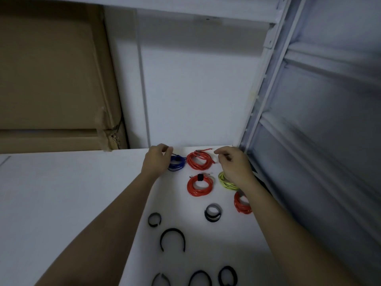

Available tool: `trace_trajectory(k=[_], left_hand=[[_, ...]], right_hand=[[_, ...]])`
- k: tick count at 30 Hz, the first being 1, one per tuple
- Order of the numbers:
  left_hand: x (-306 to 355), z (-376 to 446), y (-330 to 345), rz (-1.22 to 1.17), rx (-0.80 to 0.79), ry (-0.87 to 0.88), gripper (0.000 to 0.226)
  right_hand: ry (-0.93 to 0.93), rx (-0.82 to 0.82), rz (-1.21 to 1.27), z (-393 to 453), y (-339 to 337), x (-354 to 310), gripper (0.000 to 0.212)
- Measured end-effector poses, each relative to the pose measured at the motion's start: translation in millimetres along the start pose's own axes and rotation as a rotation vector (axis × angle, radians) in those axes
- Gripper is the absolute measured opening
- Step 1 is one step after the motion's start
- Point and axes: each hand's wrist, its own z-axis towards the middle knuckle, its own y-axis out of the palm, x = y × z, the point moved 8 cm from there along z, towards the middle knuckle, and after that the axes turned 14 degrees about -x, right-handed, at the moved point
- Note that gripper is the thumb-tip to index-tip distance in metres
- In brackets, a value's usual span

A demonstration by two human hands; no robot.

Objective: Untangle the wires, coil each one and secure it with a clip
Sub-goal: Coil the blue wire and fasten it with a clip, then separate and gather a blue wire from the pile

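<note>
The left hand [157, 159] rests on the blue coil [176, 163], fingers curled at it. The right hand [234, 164], fingers curled, hovers beside the loose red coil [199, 161]. Black clips [172, 238] lie nearer on the white table [61, 193].

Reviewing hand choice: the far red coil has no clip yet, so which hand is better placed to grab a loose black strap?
Probably the right hand: the left hand grips the blue coil, and the right's fingers look pinched, contents unclear. The nearest black strap lies on its side.
</note>
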Motion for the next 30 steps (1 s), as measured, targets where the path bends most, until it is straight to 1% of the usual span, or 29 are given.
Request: trace_trajectory(k=[3, 7, 11, 14, 16, 18, 22, 25, 28, 30], left_hand=[[8, -8, -5, 0.046, 0.025, 0.047, 0.033], [22, -22, -4, 0.226, 0.047, 0.127, 0.030], [36, -44, -18, 0.391, 0.202, 0.168, 0.028], [43, -68, -38, 0.551, 0.339, 0.218, 0.018], [42, -87, -53, 0.677, 0.414, 0.219, 0.016], [34, -108, -71, 0.762, 0.435, 0.148, 0.021], [4, -159, -118, 0.790, 0.467, -0.072, 0.033], [-26, -208, -161, 0.815, 0.506, -0.233, 0.040], [-60, -267, -208, 0.818, 0.560, -0.374, 0.041], [-83, -309, -243, 0.813, 0.598, -0.455, 0.042]], right_hand=[[-0.003, -0.010, -0.018, -4, -1, -4, 0.024], [-0.015, -0.022, -0.049, -11, 1, -9, 0.025], [-0.023, -0.033, -0.103, -20, 3, -18, 0.025], [-0.039, -0.001, -0.200, -24, 7, -27, 0.026], [-0.077, 0.013, -0.244, -27, 15, -39, 0.026], [-0.131, 0.001, -0.277, -29, 30, -59, 0.025], [-0.289, -0.076, -0.339, -35, 75, -111, 0.028], [-0.402, -0.198, -0.476, -40, 129, -151, 0.032], [-0.500, -0.283, -0.623, -51, 189, -195, 0.036], [-0.563, -0.336, -0.669, -65, 231, -228, 0.038]])
